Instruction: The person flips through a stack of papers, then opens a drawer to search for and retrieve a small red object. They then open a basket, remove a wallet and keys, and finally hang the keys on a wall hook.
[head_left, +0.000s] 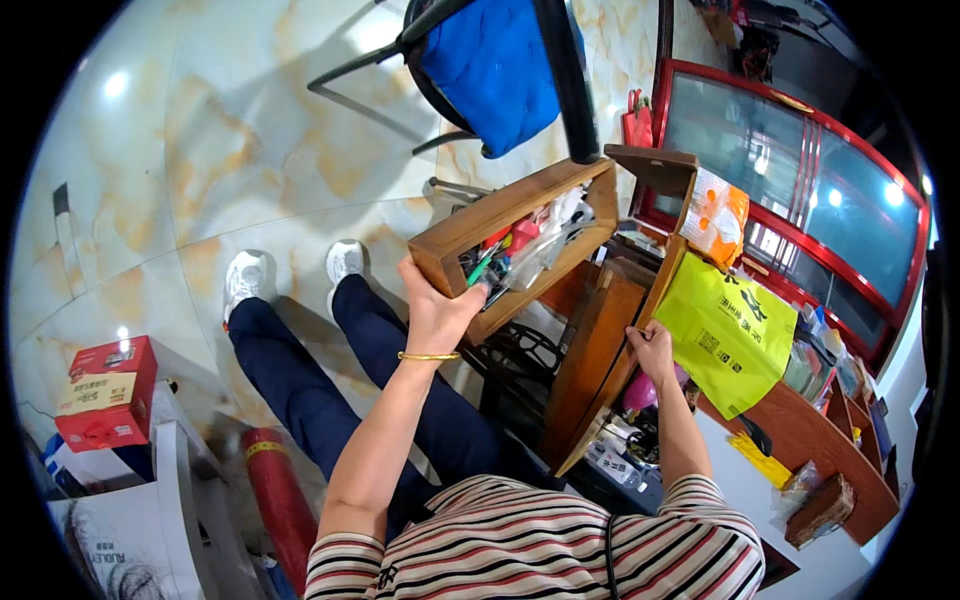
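Observation:
My left hand (442, 304) grips the near corner of a wooden drawer (517, 202), its thumb over the rim. The drawer is tilted and holds a green-handled tool (478, 270), a pink item (523, 235), clear plastic bags (553, 238) and other small items. My right hand (651, 345) has its fingers at the edge of a wooden cabinet (592, 360), beside a yellow-green bag (727, 326); whether it grips the edge is hard to tell. Below that hand lie a purple-pink item (643, 391) and a plastic bottle (615, 466).
A chair with a blue cushion (491, 71) stands beyond the drawer. A red-framed glass cabinet (795, 180) is at the right, near an orange-and-white package (716, 217). A red cylinder (277, 495) and a red box (109, 394) are at the left.

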